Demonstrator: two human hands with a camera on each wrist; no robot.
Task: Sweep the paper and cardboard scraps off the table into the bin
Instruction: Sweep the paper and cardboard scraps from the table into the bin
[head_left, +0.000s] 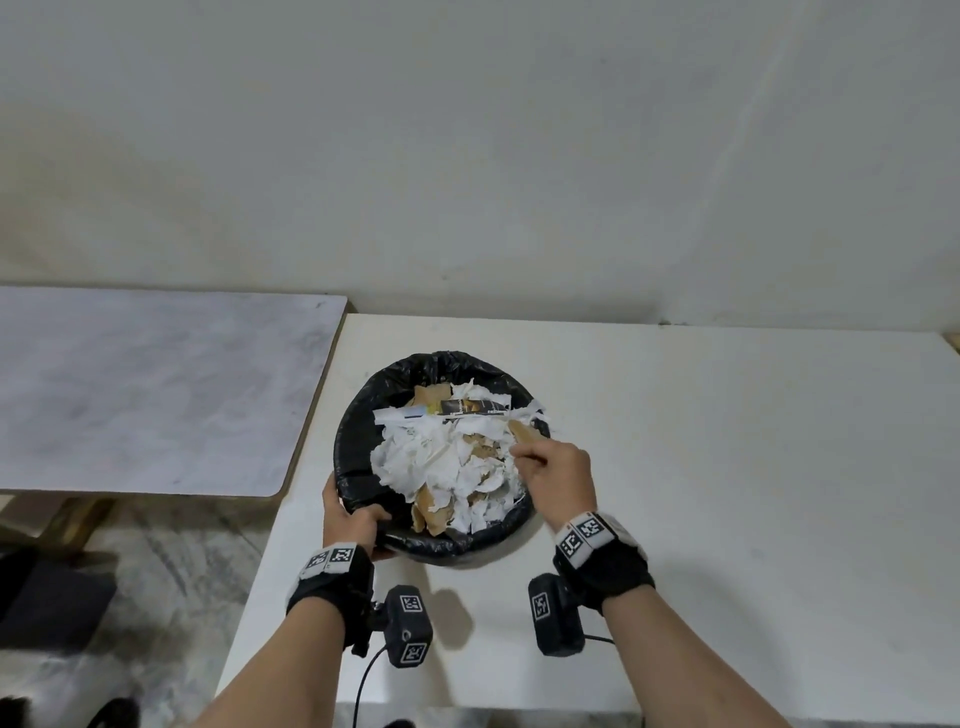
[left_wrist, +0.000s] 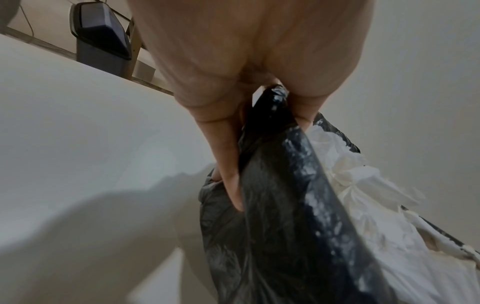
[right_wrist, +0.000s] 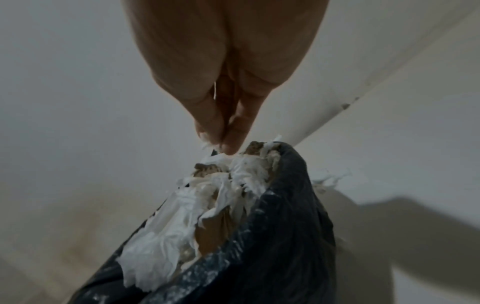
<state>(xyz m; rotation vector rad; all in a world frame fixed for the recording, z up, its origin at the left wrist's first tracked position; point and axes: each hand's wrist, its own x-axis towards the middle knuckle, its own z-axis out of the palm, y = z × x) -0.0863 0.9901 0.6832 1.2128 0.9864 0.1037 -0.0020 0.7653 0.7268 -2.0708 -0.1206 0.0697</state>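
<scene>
Left hand (head_left: 350, 519) grips the bin (head_left: 363, 415) rim; right hand (head_left: 558, 475) pinches a scrap (right_wrist: 207, 145) over it. Last scraps; next, let go.

No readable text anywhere; the wrist bands (head_left: 332, 557) only carry square coded markers; the print on one scrap (head_left: 470, 407) is too blurry.

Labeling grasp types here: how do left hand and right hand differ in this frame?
The left hand grips the near rim of the black-lined bin, thumb inside and fingers outside; the right hand touches no rim and hangs over the scraps.
The left hand wraps liner plastic; the right hand pinches thin scraps between thumb and fingertips.
The left hand sits at the bin's left near edge, the right hand at its right side.
Both wear black wrist rigs.
</scene>
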